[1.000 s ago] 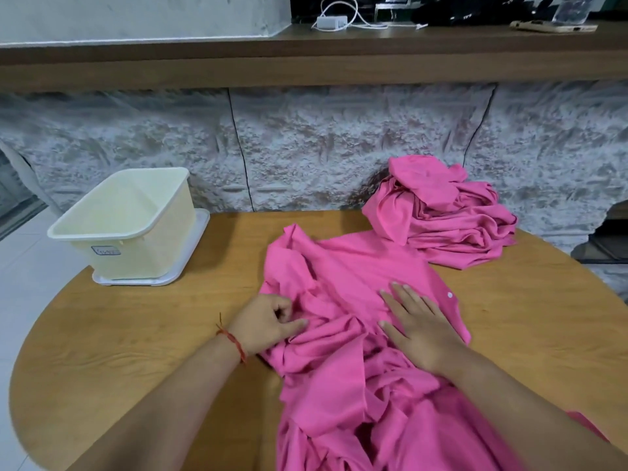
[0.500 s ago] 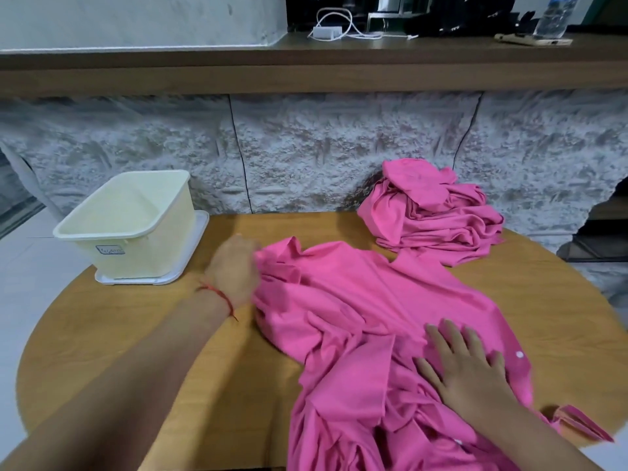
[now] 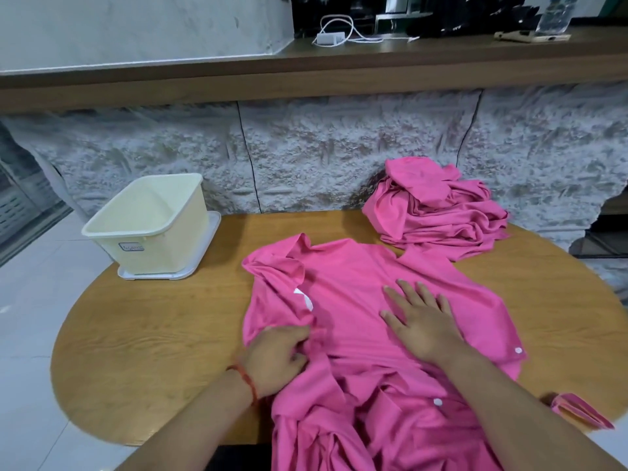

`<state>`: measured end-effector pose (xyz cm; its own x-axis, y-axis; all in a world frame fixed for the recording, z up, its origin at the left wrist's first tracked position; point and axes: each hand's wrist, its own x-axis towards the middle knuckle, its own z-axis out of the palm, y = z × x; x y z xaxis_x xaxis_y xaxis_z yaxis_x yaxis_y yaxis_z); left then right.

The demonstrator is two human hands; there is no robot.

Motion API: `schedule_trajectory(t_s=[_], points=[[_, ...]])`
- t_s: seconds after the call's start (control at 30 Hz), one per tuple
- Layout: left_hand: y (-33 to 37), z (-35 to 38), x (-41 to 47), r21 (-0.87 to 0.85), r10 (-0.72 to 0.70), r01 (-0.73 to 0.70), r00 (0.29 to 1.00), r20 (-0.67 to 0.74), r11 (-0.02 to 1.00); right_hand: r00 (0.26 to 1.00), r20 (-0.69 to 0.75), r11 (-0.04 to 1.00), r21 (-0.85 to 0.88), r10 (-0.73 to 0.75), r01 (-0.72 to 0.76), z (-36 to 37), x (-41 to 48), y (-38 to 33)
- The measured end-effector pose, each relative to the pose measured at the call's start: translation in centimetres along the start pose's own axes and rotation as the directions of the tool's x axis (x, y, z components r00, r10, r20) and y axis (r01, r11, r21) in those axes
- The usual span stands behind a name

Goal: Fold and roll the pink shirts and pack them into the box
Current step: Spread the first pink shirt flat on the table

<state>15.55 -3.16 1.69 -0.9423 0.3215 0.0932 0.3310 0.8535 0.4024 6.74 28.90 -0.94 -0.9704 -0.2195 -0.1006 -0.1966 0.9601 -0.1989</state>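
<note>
Head view: a bright pink buttoned shirt [image 3: 350, 277] lay spread at the centre of the round wooden table [image 3: 153, 334]. The left hand [image 3: 277, 358], fingers curled, pinched a fold at the shirt's 9 o'clock edge. The right hand [image 3: 418, 321] lay flat on the fabric, fingers spread wide. A heap of crumpled pink shirts [image 3: 438, 212] sat at 1 o'clock. The cream plastic box [image 3: 159, 239] stood at 10 o'clock.

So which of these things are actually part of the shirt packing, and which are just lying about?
Part of the job: spread pink shirt, pile of pink shirts, cream box.
Just lying about: white charger with cable, water bottle, both on the shelf.
</note>
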Motion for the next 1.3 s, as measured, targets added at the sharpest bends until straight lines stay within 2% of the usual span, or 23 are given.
schedule_trajectory(t_s=[0.13,0.27,0.4,0.5,0.57,0.6,0.67,0.7,0.77,0.87,0.93,1.03,1.2,1.3], points=[[-3.4,-1.1,-5.2,-0.116,-0.218,0.203,0.968,-0.127,0.972,1.000,0.016,1.000,-0.015,0.024,-0.023,-0.3,-0.4,-0.2],[-5.7,-2.6,-9.6,-0.197,-0.456,0.419,0.861,-0.223,0.887,0.999,0.033,1.000,-0.014,0.028,-0.028,-0.4,-0.8,-0.2],[-7.9,-5.6,-12.1,-0.050,-0.668,0.668,0.733,-0.126,0.743,1.000,0.025,1.000,-0.016,0.017,-0.016,-0.4,-1.8,0.0],[-8.4,-8.7,-11.5,0.074,-0.747,0.749,0.662,-0.058,0.659,0.999,0.025,0.999,-0.026,0.019,-0.019,-0.1,-3.0,0.4],[-7.2,-10.0,-10.1,0.084,-0.709,0.727,0.684,-0.170,0.682,0.999,0.026,0.999,-0.039,0.027,-0.026,0.2,-3.9,0.6],[-6.0,-10.1,-9.2,0.060,-0.625,0.658,0.737,-0.258,0.751,0.999,0.029,0.998,-0.048,0.032,-0.031,0.3,-4.5,0.8],[-2.3,-9.2,-7.0,0.014,-0.376,0.414,0.840,-0.391,0.910,0.999,0.035,0.997,-0.060,0.040,-0.038,0.5,-5.7,1.0],[-0.1,-8.3,-5.7,0.007,-0.254,0.280,0.880,-0.402,0.960,0.999,0.033,0.997,-0.073,0.043,-0.041,0.6,-6.4,1.1],[3.7,-5.8,-3.2,-0.016,-0.077,0.075,0.948,-0.309,0.997,0.998,0.033,0.995,-0.093,0.048,-0.045,0.9,-8.2,1.4],[6.3,-1.7,0.4,-0.081,0.009,-0.013,0.999,-0.046,0.997,0.998,0.026,0.991,-0.127,0.055,-0.051,1.6,-10.8,2.1],[5.8,-0.2,2.1,0.020,-0.047,0.046,0.996,0.078,0.999,0.997,0.035,0.986,-0.156,0.067,-0.061,1.7,-11.9,2.3],[2.8,0.6,1.9,0.174,-0.279,0.256,0.952,0.123,0.951,0.996,0.049,0.986,-0.152,0.075,-0.066,1.4,-12.3,2.4],[-0.3,0.2,-3.5,0.078,-0.544,0.539,0.834,0.088,0.839,0.994,0.057,0.993,-0.078,0.096,-0.091,0.6,-10.9,2.9],[-1.4,-1.5,-6.3,0.106,-0.662,0.654,0.745,0.084,0.749,0.996,0.068,0.996,-0.068,0.065,-0.060,0.0,-9.8,3.8]])
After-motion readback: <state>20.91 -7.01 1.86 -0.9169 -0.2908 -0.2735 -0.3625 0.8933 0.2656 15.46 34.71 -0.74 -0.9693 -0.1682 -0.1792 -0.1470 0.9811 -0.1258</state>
